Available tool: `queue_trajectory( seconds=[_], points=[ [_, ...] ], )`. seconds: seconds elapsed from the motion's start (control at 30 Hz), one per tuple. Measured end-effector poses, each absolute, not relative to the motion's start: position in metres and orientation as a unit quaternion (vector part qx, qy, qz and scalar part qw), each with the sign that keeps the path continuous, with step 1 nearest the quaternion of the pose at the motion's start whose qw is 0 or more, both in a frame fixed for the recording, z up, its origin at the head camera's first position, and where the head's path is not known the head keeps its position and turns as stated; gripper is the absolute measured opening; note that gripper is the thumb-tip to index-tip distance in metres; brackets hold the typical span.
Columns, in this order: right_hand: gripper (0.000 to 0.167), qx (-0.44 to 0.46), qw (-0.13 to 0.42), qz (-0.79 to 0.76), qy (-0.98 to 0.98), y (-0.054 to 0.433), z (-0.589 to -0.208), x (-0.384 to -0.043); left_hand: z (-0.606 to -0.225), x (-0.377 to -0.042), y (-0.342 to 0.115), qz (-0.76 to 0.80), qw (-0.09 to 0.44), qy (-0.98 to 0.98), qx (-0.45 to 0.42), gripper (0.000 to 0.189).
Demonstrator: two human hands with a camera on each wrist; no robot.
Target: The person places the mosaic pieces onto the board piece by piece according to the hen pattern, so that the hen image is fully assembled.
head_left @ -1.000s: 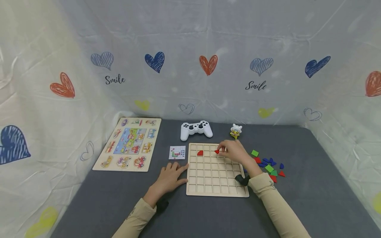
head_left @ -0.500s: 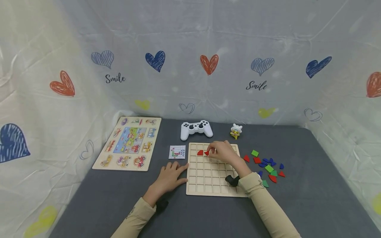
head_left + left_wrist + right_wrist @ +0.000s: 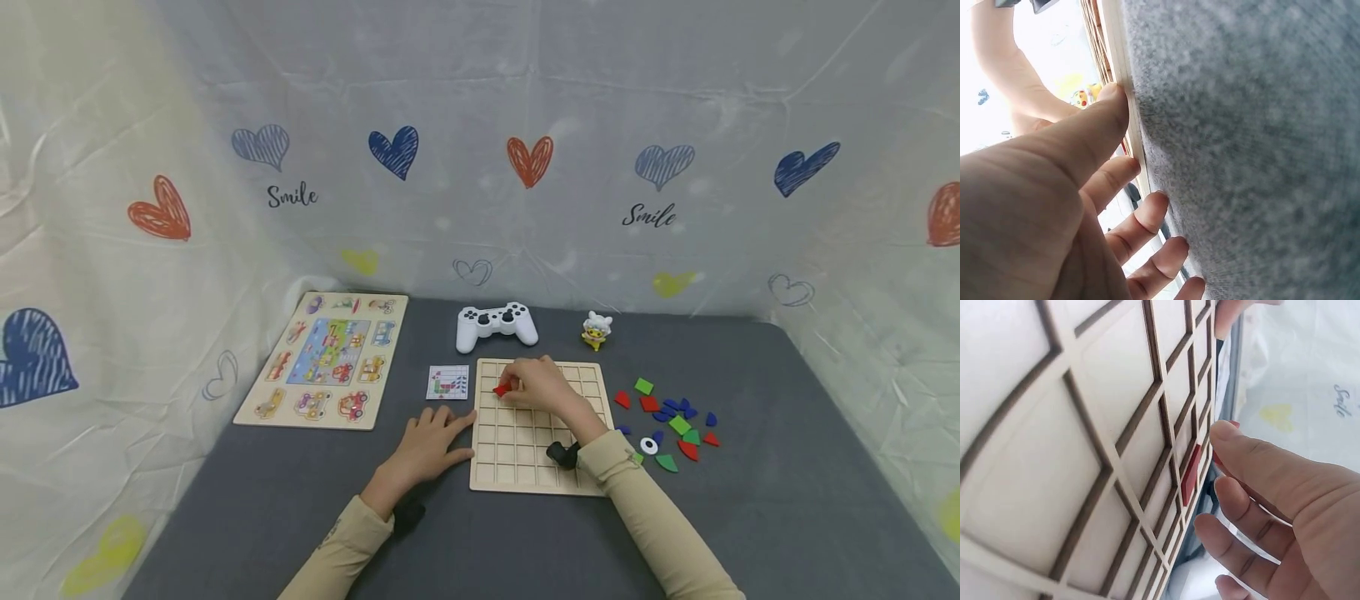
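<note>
A square wooden grid board [image 3: 517,479] lies on the dark table. My left hand [image 3: 426,446] rests beside its left edge with fingers spread, thumb and index finger touching the rim. My right hand [image 3: 538,386] is over the board's upper left, pinching a small red tile [image 3: 1217,457] between thumb and fingers, which partly hide it. In the right wrist view another red tile [image 3: 1191,476] lies in a grid cell close to the fingertips. A small pattern card [image 3: 447,382] with a coloured picture lies left of the board.
Loose red, green and blue tiles [image 3: 680,425] and a white ring-like piece [image 3: 648,447] are scattered right of the board. Behind it stand a white game controller [image 3: 497,325] and a small figurine [image 3: 597,331]. A vehicle picture puzzle [image 3: 322,362] lies far left.
My right hand has moved left across the board with the red tile, up to the red tile in the grid. More loose tiles show at the right. My left hand has stayed in place.
</note>
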State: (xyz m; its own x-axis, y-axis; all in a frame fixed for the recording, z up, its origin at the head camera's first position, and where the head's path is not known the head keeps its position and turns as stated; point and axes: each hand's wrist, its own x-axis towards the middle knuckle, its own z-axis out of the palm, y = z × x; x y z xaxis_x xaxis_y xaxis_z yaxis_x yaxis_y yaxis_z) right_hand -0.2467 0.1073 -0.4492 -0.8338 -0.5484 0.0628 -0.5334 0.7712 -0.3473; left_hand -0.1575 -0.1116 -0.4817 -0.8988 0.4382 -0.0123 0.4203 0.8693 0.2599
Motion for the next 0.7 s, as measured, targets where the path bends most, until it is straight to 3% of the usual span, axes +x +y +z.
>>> queue_trajectory(
  seconds=[0.7],
  points=[
    [0.01, -0.303, 0.033, -0.188, 0.934, 0.092, -0.459, -0.251, -0.483, -0.157, -0.112, 0.112, 0.025, 0.967, 0.227, 0.058]
  ],
)
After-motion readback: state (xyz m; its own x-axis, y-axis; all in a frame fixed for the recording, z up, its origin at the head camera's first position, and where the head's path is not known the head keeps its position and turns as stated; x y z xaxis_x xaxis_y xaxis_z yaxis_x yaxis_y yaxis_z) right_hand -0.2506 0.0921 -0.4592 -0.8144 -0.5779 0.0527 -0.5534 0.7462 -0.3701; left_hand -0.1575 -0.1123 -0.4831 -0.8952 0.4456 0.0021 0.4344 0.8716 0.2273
